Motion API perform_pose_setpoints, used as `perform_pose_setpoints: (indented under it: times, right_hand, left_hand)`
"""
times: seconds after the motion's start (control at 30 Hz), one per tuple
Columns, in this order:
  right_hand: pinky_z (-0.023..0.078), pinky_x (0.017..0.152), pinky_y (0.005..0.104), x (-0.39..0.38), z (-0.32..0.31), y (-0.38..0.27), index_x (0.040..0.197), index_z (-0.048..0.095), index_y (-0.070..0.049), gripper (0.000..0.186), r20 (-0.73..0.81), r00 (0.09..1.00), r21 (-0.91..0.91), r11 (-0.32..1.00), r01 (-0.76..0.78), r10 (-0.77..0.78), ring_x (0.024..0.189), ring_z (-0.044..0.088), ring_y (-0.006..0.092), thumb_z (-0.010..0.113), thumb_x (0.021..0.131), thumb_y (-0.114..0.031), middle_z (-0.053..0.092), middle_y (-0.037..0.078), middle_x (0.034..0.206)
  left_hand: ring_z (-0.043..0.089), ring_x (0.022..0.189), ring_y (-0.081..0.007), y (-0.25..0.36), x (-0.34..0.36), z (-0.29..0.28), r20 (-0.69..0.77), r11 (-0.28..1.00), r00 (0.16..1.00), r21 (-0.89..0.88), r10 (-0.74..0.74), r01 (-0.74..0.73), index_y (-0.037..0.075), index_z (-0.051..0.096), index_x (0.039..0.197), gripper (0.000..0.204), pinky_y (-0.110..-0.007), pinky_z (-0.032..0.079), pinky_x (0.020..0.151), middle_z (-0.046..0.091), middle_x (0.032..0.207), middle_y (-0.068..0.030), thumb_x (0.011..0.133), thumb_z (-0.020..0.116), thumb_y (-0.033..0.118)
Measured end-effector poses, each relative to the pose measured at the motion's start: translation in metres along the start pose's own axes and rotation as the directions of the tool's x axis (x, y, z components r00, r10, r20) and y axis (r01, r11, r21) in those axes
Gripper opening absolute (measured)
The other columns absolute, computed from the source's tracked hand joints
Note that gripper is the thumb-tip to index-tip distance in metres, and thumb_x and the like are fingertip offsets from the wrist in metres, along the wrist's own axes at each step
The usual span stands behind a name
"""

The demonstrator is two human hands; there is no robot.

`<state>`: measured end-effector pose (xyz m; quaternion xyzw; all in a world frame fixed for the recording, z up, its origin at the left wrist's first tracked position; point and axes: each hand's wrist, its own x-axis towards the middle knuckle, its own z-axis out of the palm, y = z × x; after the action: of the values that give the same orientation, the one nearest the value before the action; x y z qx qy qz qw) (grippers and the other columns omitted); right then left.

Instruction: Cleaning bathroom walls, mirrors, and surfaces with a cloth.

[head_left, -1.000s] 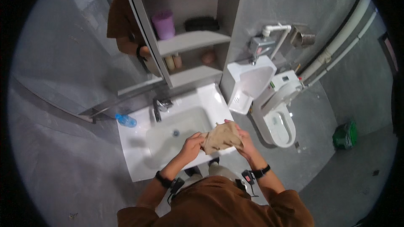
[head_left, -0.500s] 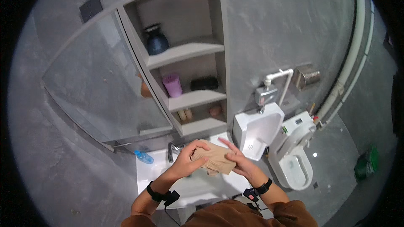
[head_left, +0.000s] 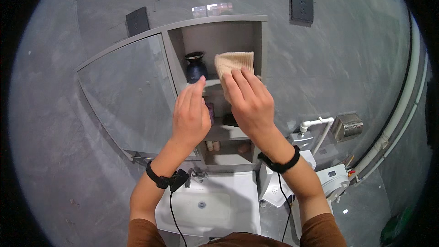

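cloth, beige and ribbed, raised in front of the top compartment of a pale wall cabinet. clamped at its lower part in the right hand, fingers over the near face (thumb out of sight). just left of it, a little apart, the left hand, raised too, fingers close together and pointing up; with palm turned away, impossible to tell whether bare or closed on something. beyond the left fingertips, a dark blue vase in the same compartment. between the forearms, farther back, a mostly covered purple cup, a black object and, one shelf lower, two small pale bottles. at left, a mirrored door. below, a white sink with a metal faucet. around both wrists, dark bands with thin cables. at lower right, a white urinal and a white toilet.
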<state>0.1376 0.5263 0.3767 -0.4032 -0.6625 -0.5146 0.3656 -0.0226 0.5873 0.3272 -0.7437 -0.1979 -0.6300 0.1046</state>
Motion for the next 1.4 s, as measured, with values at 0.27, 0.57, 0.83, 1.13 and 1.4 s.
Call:
perform_pose_setpoints:
  times: [0.27, 0.57, 0.83, 1.13, 1.4]
  right_hand:
    - [0.055, 0.089, 0.0431, 0.035, 0.039, 0.003, 0.097, 0.07, 0.0, 0.033, 0.715, 0.607, -0.086, 0.905, -0.417, 0.348, 0.103, 0.067, 0.0387, 0.064, 0.07, -0.019, 0.07, 0.022, 0.104]
    - [0.056, 0.084, 0.0477, 0.024, 0.072, -0.023, 0.088, 0.072, 0.0, 0.03, 0.623, 0.696, -0.027, 0.9, -0.435, 0.356, 0.088, 0.069, 0.0424, 0.063, 0.072, -0.024, 0.07, 0.026, 0.09]
    - [0.055, 0.084, 0.0491, 0.016, 0.083, -0.03, 0.091, 0.07, 0.002, 0.034, 0.554, 0.744, 0.035, 0.882, -0.47, 0.375, 0.09, 0.068, 0.0434, 0.065, 0.074, -0.027, 0.068, 0.027, 0.094]
    - [0.055, 0.084, 0.0489, 0.01, 0.067, -0.022, 0.091, 0.069, 0.004, 0.032, 0.55, 0.766, 0.015, 0.912, -0.409, 0.334, 0.095, 0.067, 0.0393, 0.064, 0.074, -0.023, 0.069, 0.024, 0.095]
    - [0.055, 0.081, 0.0468, 0.0, 0.06, -0.013, 0.088, 0.069, 0.003, 0.025, 0.506, 0.795, -0.06, 0.933, -0.355, 0.335, 0.093, 0.067, 0.0372, 0.062, 0.074, -0.017, 0.07, 0.02, 0.093]
  left_hand:
    - [0.06, 0.108, -0.0372, -0.042, -0.018, -0.02, 0.182, 0.984, 0.98, 0.146, 0.075, -0.103, -0.003, 0.059, 0.121, 0.042, -0.045, 0.049, 0.093, 0.062, 0.117, -0.02, 0.079, 0.06, 0.0]
    - [0.06, 0.103, -0.0334, -0.082, 0.0, -0.028, 0.245, 0.956, 0.96, 0.22, 0.139, -0.195, -0.001, 0.06, 0.121, 0.045, -0.041, 0.052, 0.085, 0.06, 0.125, -0.0176, 0.078, 0.067, 0.008]
    - [0.064, 0.092, -0.0349, -0.098, 0.031, 0.022, 0.211, 0.805, 0.976, 0.567, 0.061, -0.173, 0.013, 0.061, 0.124, 0.041, -0.038, 0.055, 0.073, 0.049, 0.137, -0.0245, 0.087, 0.068, 0.031]
    - [0.063, 0.097, -0.0453, -0.083, 0.045, 0.042, 0.283, 0.912, 0.927, 0.391, -0.248, 0.124, 0.005, 0.065, 0.114, 0.035, -0.046, 0.06, 0.078, 0.023, 0.158, -0.0277, 0.09, 0.066, 0.029]
    - [0.061, 0.104, -0.0508, -0.088, 0.046, 0.052, 0.353, 0.928, 0.874, 0.283, -0.334, 0.241, 0.005, 0.065, 0.121, 0.041, -0.051, 0.053, 0.094, 0.016, 0.159, -0.0321, 0.085, 0.069, 0.025]
